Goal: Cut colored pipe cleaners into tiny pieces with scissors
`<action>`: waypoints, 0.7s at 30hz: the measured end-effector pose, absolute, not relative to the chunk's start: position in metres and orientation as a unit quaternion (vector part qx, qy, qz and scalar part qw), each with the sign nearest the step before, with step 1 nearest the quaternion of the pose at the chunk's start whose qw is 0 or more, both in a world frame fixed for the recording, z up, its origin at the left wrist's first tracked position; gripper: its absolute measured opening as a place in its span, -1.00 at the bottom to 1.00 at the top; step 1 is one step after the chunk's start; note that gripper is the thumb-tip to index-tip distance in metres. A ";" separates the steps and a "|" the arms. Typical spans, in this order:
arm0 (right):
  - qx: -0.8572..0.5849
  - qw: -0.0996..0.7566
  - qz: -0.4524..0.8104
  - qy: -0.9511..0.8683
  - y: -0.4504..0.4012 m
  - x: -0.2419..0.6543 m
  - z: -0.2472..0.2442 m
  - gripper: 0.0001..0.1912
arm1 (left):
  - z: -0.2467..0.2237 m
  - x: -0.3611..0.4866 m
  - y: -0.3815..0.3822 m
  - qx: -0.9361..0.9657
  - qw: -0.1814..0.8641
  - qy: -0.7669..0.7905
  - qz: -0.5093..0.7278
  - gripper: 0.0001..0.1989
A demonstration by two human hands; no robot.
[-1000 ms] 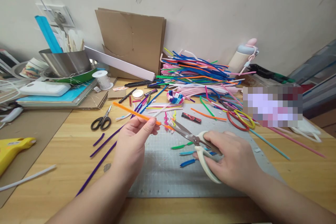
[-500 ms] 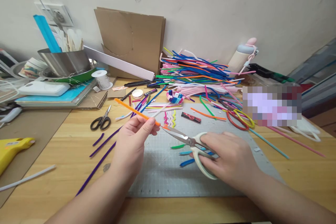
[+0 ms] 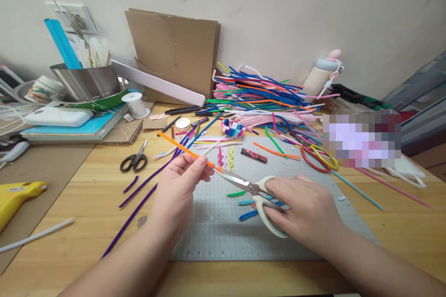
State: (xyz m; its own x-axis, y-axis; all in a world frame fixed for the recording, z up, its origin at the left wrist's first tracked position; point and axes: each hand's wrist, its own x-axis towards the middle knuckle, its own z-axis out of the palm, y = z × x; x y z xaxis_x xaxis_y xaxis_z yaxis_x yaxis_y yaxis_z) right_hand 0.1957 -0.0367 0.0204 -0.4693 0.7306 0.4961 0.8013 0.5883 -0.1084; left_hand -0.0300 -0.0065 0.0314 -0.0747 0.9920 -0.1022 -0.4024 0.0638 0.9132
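Between the thumb and fingers of my left hand (image 3: 184,178) is an orange pipe cleaner (image 3: 177,145), slanting up to the left. Its right end sits at the tips of a pair of scissors (image 3: 240,183) with pale handles. My right hand (image 3: 299,204) is closed around those handles, and the blades are slightly parted. Whether the blades touch the pipe cleaner, I cannot tell. Under the scissors, short green (image 3: 236,193) and blue pipe cleaner pieces (image 3: 248,215) lie on a grey cutting mat (image 3: 216,236). Small wavy pink, white and yellow pieces (image 3: 226,158) lie behind my left hand.
A large heap of coloured pipe cleaners (image 3: 261,97) lies by the wall. Black-handled scissors (image 3: 134,160) and purple pipe cleaners (image 3: 130,213) are at left, near a yellow glue gun (image 3: 21,199). A glue stick or marker (image 3: 253,155) lies on the mat. A bottle (image 3: 318,76) stands at back right.
My left hand has shifted slightly right with the orange pipe cleaner, bringing its end closer to the scissor tips. My right hand and the scissors have barely moved.
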 end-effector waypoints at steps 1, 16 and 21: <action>-0.449 0.253 -0.070 -0.854 -0.037 0.195 0.021 -0.80 | 0.032 -0.030 -0.006 0.340 0.588 0.432 0.593 -0.84; -0.462 0.263 -0.062 -0.845 -0.038 0.194 0.018 -0.86 | 0.028 -0.029 -0.006 0.374 0.544 0.452 0.600 -0.82; -0.460 0.253 -0.058 -0.849 -0.038 0.194 0.019 -0.86 | 0.027 -0.028 -0.006 0.377 0.551 0.451 0.592 -0.83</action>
State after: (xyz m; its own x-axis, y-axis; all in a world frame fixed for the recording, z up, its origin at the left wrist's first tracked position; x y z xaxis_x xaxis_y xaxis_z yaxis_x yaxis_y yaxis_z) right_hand 0.1943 -0.0377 0.0186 -0.4488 0.7520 0.4827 0.8109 0.5697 -0.1337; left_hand -0.0285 -0.0063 0.0266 -0.1079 0.9929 -0.0507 -0.3113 0.0147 0.9502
